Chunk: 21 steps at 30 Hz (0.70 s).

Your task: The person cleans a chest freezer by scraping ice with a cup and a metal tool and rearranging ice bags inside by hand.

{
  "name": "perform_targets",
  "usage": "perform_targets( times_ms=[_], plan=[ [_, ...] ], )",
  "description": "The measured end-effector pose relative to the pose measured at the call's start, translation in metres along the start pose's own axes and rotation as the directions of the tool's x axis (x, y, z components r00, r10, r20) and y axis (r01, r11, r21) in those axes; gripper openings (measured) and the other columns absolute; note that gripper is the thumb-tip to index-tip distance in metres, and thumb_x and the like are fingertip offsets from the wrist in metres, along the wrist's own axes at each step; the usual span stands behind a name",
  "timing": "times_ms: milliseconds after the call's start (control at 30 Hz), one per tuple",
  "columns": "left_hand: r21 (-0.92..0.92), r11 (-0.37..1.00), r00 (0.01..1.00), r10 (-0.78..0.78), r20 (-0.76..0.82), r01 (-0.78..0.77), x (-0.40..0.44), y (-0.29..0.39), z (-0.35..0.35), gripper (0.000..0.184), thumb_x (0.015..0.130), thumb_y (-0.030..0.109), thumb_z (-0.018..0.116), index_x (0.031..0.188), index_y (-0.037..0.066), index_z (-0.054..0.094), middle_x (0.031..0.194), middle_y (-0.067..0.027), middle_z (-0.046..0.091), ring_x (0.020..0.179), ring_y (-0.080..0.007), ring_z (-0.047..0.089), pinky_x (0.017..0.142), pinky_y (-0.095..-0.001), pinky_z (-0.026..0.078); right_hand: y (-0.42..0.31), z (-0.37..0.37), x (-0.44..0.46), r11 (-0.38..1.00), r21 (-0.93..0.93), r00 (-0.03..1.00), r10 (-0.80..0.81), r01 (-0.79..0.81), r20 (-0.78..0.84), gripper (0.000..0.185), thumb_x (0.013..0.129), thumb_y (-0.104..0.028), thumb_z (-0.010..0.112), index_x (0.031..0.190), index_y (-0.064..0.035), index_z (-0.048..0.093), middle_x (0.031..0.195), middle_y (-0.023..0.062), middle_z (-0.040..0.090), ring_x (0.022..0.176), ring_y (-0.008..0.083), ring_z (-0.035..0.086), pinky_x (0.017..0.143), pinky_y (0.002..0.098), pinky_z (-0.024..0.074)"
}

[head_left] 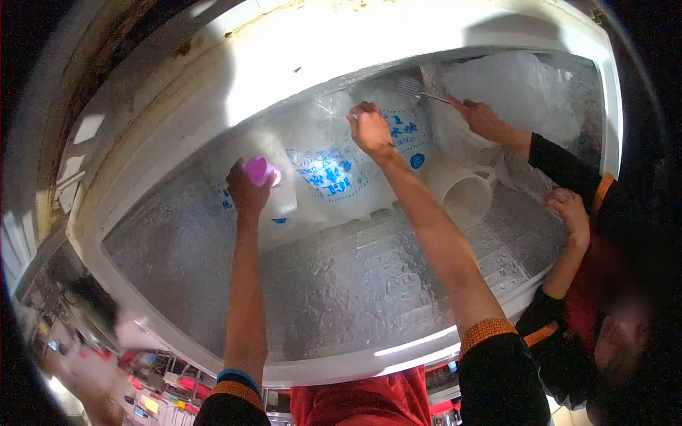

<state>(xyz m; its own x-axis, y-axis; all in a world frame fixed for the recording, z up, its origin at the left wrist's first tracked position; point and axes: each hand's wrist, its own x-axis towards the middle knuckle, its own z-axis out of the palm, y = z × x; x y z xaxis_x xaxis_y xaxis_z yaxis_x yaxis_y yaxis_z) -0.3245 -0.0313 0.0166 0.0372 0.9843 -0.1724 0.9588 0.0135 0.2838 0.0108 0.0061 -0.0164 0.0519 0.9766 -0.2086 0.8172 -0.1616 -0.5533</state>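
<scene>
My left hand (248, 190) is wrapped round a small purple cup (259, 171) over the left part of the ice bags; its opening faces up. Below the cup, a pale, cloudy cylindrical shape (283, 199) shows, too blurred to name. My right hand (370, 128) has its fingers curled on the upper part of a clear plastic ice bag (406, 128) printed in blue; the fingertips are partly hidden. Between my hands lies another bag (328, 172) with blue print. A white pitcher (467, 197) lies on its side, right of my right forearm.
A white-rimmed chest freezer (341, 375) with wet metal inner surfaces surrounds everything. At the right, a co-worker's hand (477, 119) holds a metal-handled slotted tool (410, 87). That person's other hand (568, 213) rests near the freezer's right side.
</scene>
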Motion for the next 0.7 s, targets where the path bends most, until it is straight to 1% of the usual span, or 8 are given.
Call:
perform_targets(
  times_ms=[167,233,333,367,433,500,633,700],
  plan=[
    [-0.016,0.998,0.995,0.062,-0.077,-0.063,0.000,0.017,-0.022,0.062,0.084,0.025,0.076,0.134,-0.001,0.050,0.128,-0.0242,0.056,0.120,-0.0411,0.052,0.104,-0.0518,0.040,0.010,-0.013,-0.003,0.997,0.077,0.999,0.016,-0.013,-0.039,0.027,0.091,-0.015,0.061,0.108,0.0050,0.066,0.119,0.0247,0.064,0.114,0.0406,0.058,0.102,0.0481,0.0430],
    [-0.053,0.993,0.990,0.104,-0.097,-0.109,0.001,0.034,-0.030,0.058,0.087,0.023,0.073,0.133,-0.001,0.050,0.129,-0.0243,0.056,0.122,-0.0406,0.052,0.106,-0.0513,0.040,0.035,0.003,0.013,0.943,-0.329,0.951,-0.052,-0.053,-0.303,0.037,0.094,-0.020,0.058,0.118,0.0075,0.063,0.128,0.0247,0.060,0.123,0.0400,0.052,0.104,0.0493,0.0404],
    [-0.184,0.978,0.995,0.088,-0.041,-0.094,-0.004,0.065,-0.038,0.051,0.088,0.017,0.070,0.132,-0.001,0.051,0.129,-0.0223,0.057,0.123,-0.0397,0.052,0.108,-0.0504,0.038,0.054,0.008,0.044,0.922,-0.378,0.959,-0.030,-0.082,-0.283,0.043,0.091,-0.027,0.060,0.109,0.0118,0.064,0.122,0.0259,0.062,0.118,0.0425,0.055,0.105,0.0533,0.0377],
    [-0.230,0.965,0.992,0.118,-0.032,-0.122,-0.006,0.071,-0.039,0.048,0.089,0.015,0.069,0.131,-0.001,0.052,0.128,-0.0212,0.057,0.123,-0.0395,0.052,0.109,-0.0501,0.038,0.057,0.005,0.055,0.895,-0.419,0.986,0.111,-0.155,-0.128,0.052,0.092,-0.036,0.056,0.117,0.0094,0.063,0.129,0.0259,0.060,0.123,0.0420,0.053,0.106,0.0525,0.0380],
    [-0.301,0.940,0.987,0.161,-0.022,-0.160,-0.009,0.079,-0.032,0.041,0.090,0.012,0.066,0.128,0.002,0.056,0.127,-0.0185,0.059,0.123,-0.0381,0.053,0.110,-0.0483,0.037,0.065,-0.003,0.081,0.884,-0.409,0.967,0.254,-0.227,0.012,0.056,0.094,-0.040,0.051,0.121,0.0076,0.063,0.132,0.0259,0.058,0.126,0.0410,0.052,0.108,0.0526,0.0370],
    [-0.323,0.937,0.988,0.152,0.033,-0.134,-0.011,0.082,-0.025,0.039,0.090,0.011,0.066,0.127,0.003,0.057,0.127,-0.0180,0.059,0.122,-0.0371,0.054,0.110,-0.0477,0.037,0.076,-0.002,0.098,0.847,-0.384,0.860,0.467,-0.368,0.206,0.065,0.097,-0.048,0.038,0.137,0.0005,0.054,0.146,0.0243,0.049,0.135,0.0388,0.046,0.114,0.0534,0.0322],
    [-0.326,0.935,0.985,0.167,0.052,-0.142,-0.018,0.097,-0.014,0.035,0.089,0.010,0.065,0.124,0.004,0.060,0.125,-0.0169,0.061,0.119,-0.0347,0.055,0.107,-0.0466,0.038,0.117,0.017,0.124,0.873,-0.395,0.849,0.423,-0.287,0.318,0.074,0.093,-0.050,0.041,0.150,-0.0038,0.040,0.158,0.0203,0.034,0.145,0.0364,0.036,0.121,0.0484,0.0252],
    [-0.363,0.923,0.982,0.169,0.089,-0.127,-0.015,0.115,-0.010,0.036,0.089,0.011,0.066,0.124,0.006,0.060,0.125,-0.0163,0.061,0.120,-0.0343,0.055,0.108,-0.0465,0.038,0.159,0.050,0.137,0.943,-0.302,0.913,0.239,-0.138,0.330,0.076,0.094,-0.054,0.040,0.154,-0.0077,0.035,0.162,0.0177,0.027,0.150,0.0337,0.025,0.123,0.0468,0.0202]
  ],
)
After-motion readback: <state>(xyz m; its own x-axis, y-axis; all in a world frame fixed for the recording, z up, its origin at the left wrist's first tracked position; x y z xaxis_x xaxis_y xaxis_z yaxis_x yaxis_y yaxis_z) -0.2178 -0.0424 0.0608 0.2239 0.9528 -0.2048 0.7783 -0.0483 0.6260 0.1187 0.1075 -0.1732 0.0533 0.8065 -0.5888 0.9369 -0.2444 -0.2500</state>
